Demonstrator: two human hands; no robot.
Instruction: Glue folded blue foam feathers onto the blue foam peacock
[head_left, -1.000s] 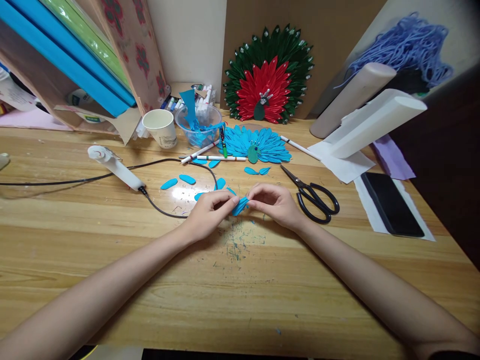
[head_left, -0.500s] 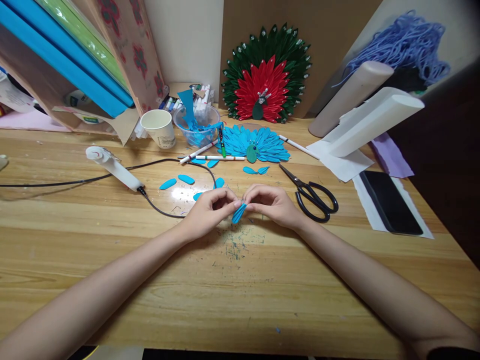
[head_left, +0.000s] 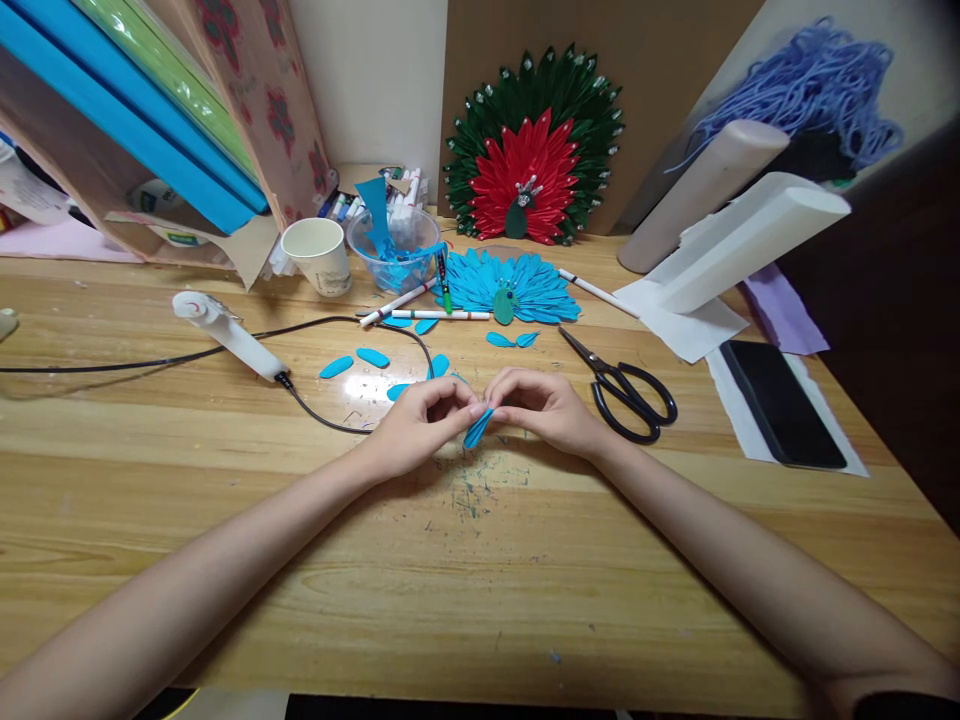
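Both hands meet over the middle of the wooden table [head_left: 480, 600]. My left hand [head_left: 416, 425] and my right hand [head_left: 544, 408] pinch a small blue petal piece [head_left: 477, 428] between their fingertips, fingers closed on it. More loose blue petals [head_left: 352, 362] lie just behind my left hand. A blue fan-shaped peacock craft [head_left: 510, 285] lies flat further back, with two loose petals [head_left: 513, 340] in front of it.
A white glue gun [head_left: 229, 335] with a black cord lies at the left. Black scissors [head_left: 622, 385] lie right of my hands, a dark phone [head_left: 780, 400] on paper beyond. A paper cup [head_left: 322, 255], a clear bowl [head_left: 394, 250], markers and a red-green peacock craft [head_left: 532, 150] stand at the back.
The blue petal has turned from nearly flat to more upright between my fingertips, and both hands have drawn slightly closer together.
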